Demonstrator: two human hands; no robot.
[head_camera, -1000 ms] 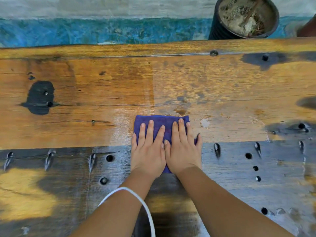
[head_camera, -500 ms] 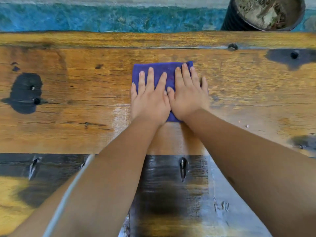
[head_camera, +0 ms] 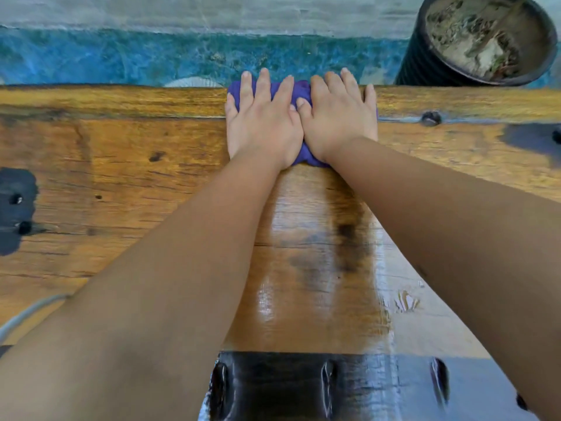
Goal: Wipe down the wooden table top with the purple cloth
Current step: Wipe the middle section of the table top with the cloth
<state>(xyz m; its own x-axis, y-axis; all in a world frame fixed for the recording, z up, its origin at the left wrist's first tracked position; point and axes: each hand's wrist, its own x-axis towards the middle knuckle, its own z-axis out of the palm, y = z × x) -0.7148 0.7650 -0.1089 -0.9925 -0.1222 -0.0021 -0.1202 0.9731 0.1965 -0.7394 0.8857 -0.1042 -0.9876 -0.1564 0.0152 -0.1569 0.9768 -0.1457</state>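
Note:
The purple cloth [head_camera: 302, 88] lies bunched at the far edge of the wooden table top [head_camera: 121, 165], mostly hidden under both hands. My left hand [head_camera: 261, 120] presses flat on its left half, fingers straight and reaching past the table's far edge. My right hand [head_camera: 338, 117] presses flat on the right half, right beside the left hand. A wet, shiny streak [head_camera: 306, 253] runs on the wood from the cloth back toward me between my forearms.
A black ribbed pot [head_camera: 473, 41] filled with dry soil stands on the floor beyond the far right edge. Blue-painted floor [head_camera: 121, 56] lies past the table. Dark paint patches [head_camera: 15, 208] and bolt heads [head_camera: 431, 117] mark the wood; a dark plank [head_camera: 303, 387] with slots runs along the near side.
Both hands have pushed the cloth away from me, from the table's middle to its far edge. The cloth has bunched up, and a wet streak now trails behind it.

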